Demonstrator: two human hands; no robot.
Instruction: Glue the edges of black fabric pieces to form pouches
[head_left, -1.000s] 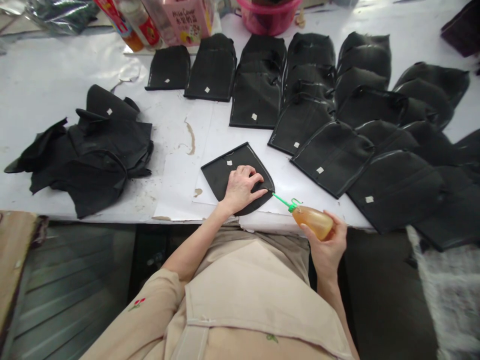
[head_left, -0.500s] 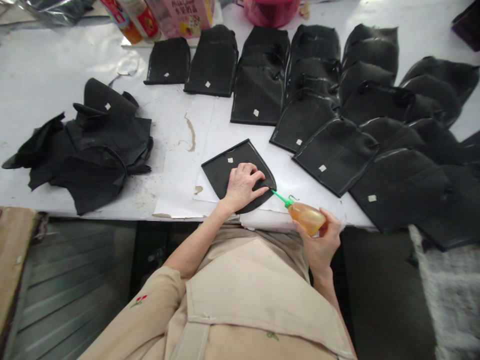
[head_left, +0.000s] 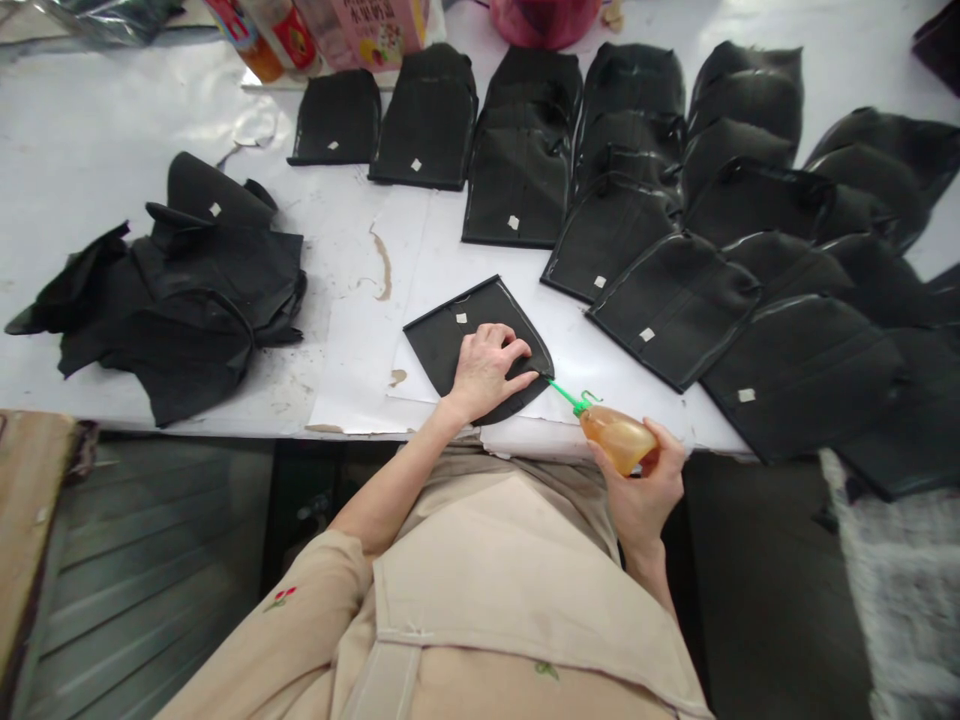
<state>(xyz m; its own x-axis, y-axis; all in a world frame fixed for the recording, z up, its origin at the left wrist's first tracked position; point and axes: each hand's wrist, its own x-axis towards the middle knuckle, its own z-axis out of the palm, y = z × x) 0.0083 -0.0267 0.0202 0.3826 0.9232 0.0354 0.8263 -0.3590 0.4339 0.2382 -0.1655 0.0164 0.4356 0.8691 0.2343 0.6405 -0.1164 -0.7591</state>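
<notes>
Pink box bears Chinese characters; left hand lies spread on a black panel, right hand grips an amber bottle.

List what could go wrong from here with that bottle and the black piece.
1. The green nozzle ends right by the thumb of the left hand, so its contents could get on the skin.
2. If the right hand squeezes the bottle too hard, excess might run off the black piece onto the white tabletop.
3. The piece lies near the tabletop's front edge; a drip could land on the beige clothing.
</notes>
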